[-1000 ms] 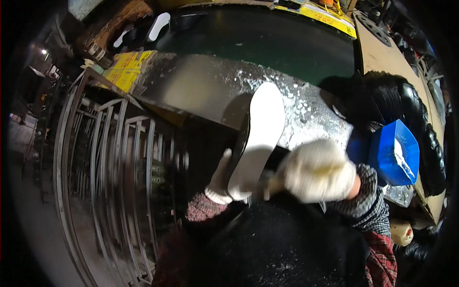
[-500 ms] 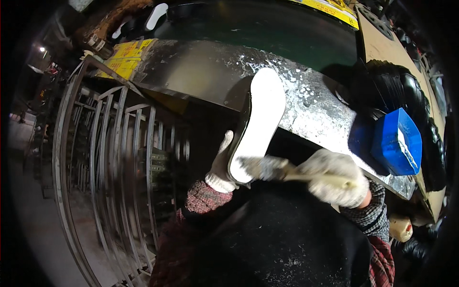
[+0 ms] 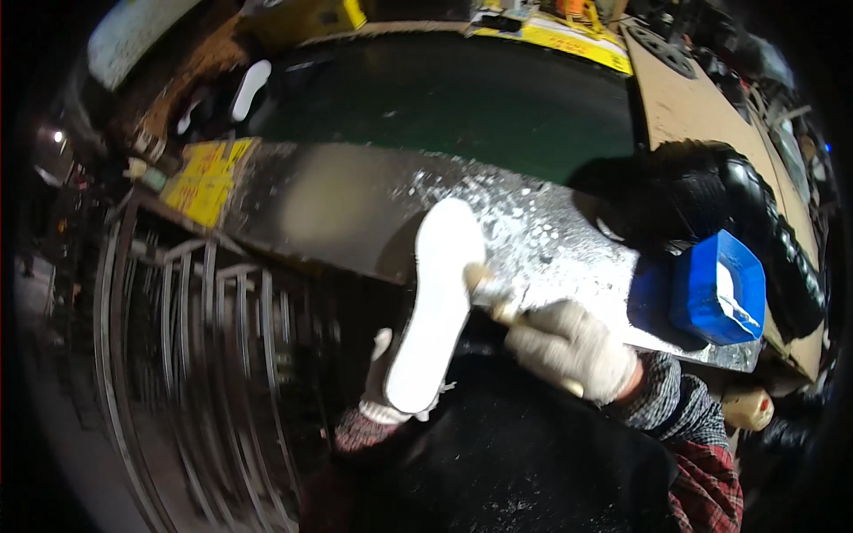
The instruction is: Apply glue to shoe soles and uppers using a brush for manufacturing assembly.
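Note:
In my gloved left hand (image 3: 379,377) is a shoe with its long white sole (image 3: 435,302) turned upward. The fingers beneath it are mostly hidden, and only the thumb and part of the palm show at the near end. My right hand (image 3: 573,351), also in a whitish work glove, is wrapped round the handle of a brush (image 3: 489,289). The bristles touch the right edge of the sole, near its wide far end. Light glares off the white surface, so its wetness cannot be made out.
A blue container (image 3: 697,298) with white stuff inside stands on the white-spattered bench edge (image 3: 355,191) to the right. Black shoes (image 3: 702,191) lie behind it. Beyond is a dark green surface (image 3: 426,98), with another white sole (image 3: 251,89) far left. A metal rack (image 3: 169,338) stands left.
The brush has moved from the sole's near end to the right edge of its far end. The shoe has come nearer and a little left. The view has also shifted somewhat.

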The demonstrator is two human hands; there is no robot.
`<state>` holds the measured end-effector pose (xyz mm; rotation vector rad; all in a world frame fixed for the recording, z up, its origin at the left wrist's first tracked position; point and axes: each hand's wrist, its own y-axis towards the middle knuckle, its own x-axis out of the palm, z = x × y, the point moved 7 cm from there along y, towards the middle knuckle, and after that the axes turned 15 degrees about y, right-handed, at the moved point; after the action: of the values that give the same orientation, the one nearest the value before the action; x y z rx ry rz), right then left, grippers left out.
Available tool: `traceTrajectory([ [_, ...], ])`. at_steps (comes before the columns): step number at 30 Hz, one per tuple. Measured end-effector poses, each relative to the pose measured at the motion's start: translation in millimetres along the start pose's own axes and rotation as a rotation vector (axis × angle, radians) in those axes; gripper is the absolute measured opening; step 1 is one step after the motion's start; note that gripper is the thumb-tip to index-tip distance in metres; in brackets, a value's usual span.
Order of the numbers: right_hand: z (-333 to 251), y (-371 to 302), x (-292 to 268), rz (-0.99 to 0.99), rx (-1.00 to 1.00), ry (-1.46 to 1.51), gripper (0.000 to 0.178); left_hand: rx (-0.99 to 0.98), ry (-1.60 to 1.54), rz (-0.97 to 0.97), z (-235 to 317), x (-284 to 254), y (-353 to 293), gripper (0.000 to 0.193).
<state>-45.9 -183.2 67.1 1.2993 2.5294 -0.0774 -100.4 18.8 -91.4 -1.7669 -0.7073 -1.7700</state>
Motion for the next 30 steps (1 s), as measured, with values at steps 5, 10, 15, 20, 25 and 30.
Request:
traceTrajectory([
  [5, -9, -16, -11, -0.154, 0.339, 0.07, 0.04, 0.239, 0.463, 0.927, 66, 54, 37, 0.069],
  [10, -65, -109, -114, 0.423, -0.536, -0.386, 0.035, 0.64, 0.582, 0.663, 160, 71, 102, 0.059],
  [15, -61, -259, -211, 1.111, -0.393, -0.656, 0.025, 0.303, 0.831, 0.427, 101, 93, 220, 0.048],
  [20, -41, -301, -324, 1.375, -0.225, -0.442, 0.022, -0.281, 0.817, 0.45, -21, 86, 318, 0.067],
  [25, 17, -236, -427, 1.317, 0.54, -0.441, 0.048, -0.389, 0.814, 0.287, -59, 84, 370, 0.053],
  [30, 63, -169, -480, 1.157, 0.478, -0.519, 0.042, -0.417, 0.603, 0.431, -52, 80, 380, 0.049],
])
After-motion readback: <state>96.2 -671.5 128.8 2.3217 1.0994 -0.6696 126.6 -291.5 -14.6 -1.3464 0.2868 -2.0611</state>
